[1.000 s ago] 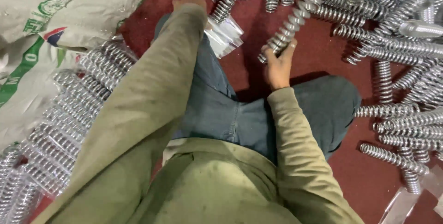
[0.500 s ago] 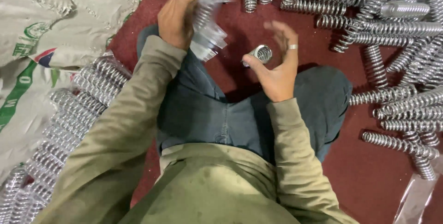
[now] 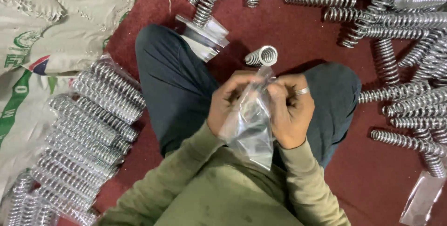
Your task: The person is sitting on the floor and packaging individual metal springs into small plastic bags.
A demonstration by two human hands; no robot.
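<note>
seated cross-legged on a dark red floor [image 3: 288,39], knees in dark trousers [image 3: 177,91], sleeves olive green. left hand [image 3: 230,105] and right hand [image 3: 291,114] close together above the lap, both pinching the top of a clear plastic bag [image 3: 249,128], fingers closed on its mouth; bag hanging down between the palms toward the chest, crumpled and shiny. silver ring [image 3: 301,91] on a finger of the right hand. just past the fingertips, one short metal spring [image 3: 263,56], open end facing up; whether resting on the leg or the floor, cannot tell.

toward the far edge of the floor, a small stack of flat clear bags [image 3: 205,32] beside the left knee, one spring lying across it. along the far edge and down the right edge, a loose scatter of bare steel springs [image 3: 409,30], lying at all angles, some touching, some crossing. at the bottom right corner, another empty clear bag [image 3: 421,198] flat on the floor.

along the left edge, a tidy row of springs already wrapped in clear plastic [image 3: 88,128], laid side by side and slanting toward the bottom left corner. beyond them, in the top left corner, woven sacks [image 3: 51,35], pale with green and red print, creased and folded.
</note>
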